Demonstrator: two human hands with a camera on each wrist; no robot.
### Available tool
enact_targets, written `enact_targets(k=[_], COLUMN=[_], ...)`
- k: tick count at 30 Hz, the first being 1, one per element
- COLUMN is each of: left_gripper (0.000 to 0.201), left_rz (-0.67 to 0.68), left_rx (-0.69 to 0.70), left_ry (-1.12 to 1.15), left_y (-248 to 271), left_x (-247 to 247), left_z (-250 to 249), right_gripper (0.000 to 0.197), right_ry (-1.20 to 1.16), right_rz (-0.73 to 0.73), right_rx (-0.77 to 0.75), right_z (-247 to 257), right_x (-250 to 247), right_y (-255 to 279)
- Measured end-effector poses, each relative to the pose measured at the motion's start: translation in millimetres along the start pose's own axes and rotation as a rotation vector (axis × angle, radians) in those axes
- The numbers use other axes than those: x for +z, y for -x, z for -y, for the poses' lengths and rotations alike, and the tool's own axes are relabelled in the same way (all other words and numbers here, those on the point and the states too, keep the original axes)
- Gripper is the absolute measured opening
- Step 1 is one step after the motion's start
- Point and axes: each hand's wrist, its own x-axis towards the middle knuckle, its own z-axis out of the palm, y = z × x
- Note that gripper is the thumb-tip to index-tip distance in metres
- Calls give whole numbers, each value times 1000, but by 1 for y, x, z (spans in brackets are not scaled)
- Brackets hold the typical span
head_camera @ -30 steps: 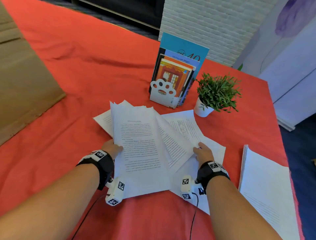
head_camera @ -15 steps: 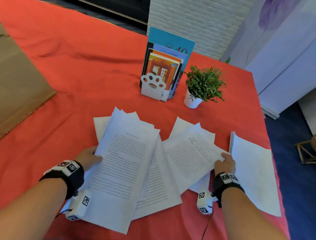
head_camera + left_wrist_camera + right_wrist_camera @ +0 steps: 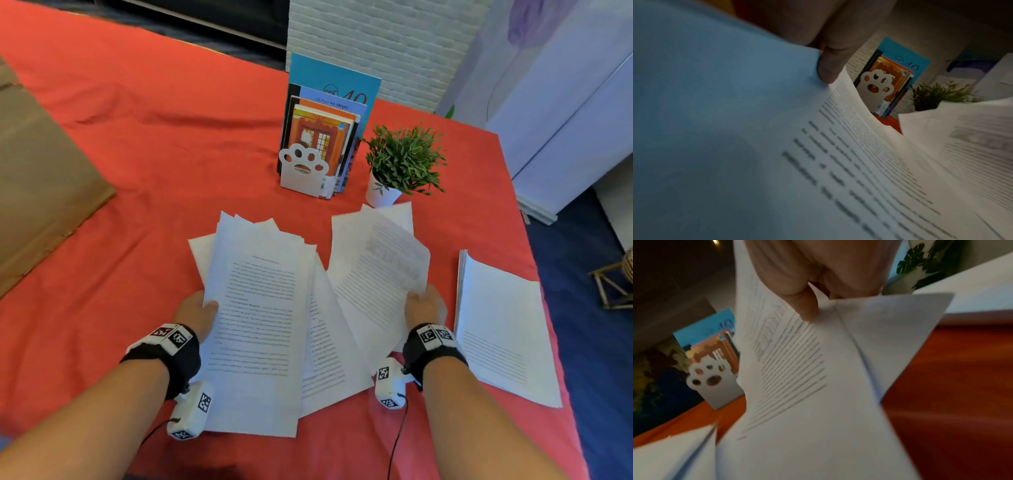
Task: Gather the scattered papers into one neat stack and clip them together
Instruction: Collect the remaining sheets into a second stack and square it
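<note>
Gripping paper sheaves (image 3: 255, 308), left hands (image 3: 195, 313), right hands (image 3: 424, 306)

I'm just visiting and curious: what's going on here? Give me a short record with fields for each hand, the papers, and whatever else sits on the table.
left hand: left hand pinches the left sheaf of papers at its left edge
right hand: right hand pinches the right sheaf of papers, lifted and curling
separate pile: neat stack lies flat at the right, untouched
clip: none visible
table: red tablecloth
other things: books behind a paw-shaped bookend; potted plant; brown cardboard
</note>
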Motion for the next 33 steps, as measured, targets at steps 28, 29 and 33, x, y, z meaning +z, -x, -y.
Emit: enact_targets(k=[28,29,33], left_gripper=[69,77,99], left_rz=[-12,-11,86], left_rx=[9,14,54], left_ry=[40,28,32], left_y=[29,30,33], left_x=[-11,-11,-6], left_z=[16,17,23], right_gripper=[25,28,40], right_ry=[238,309,495], right_rz=[292,287,401], right_rx=[-167,-152,-110], right_z=[5,-1,-11], right_x=[78,81,93], right_y=[96,97,105])
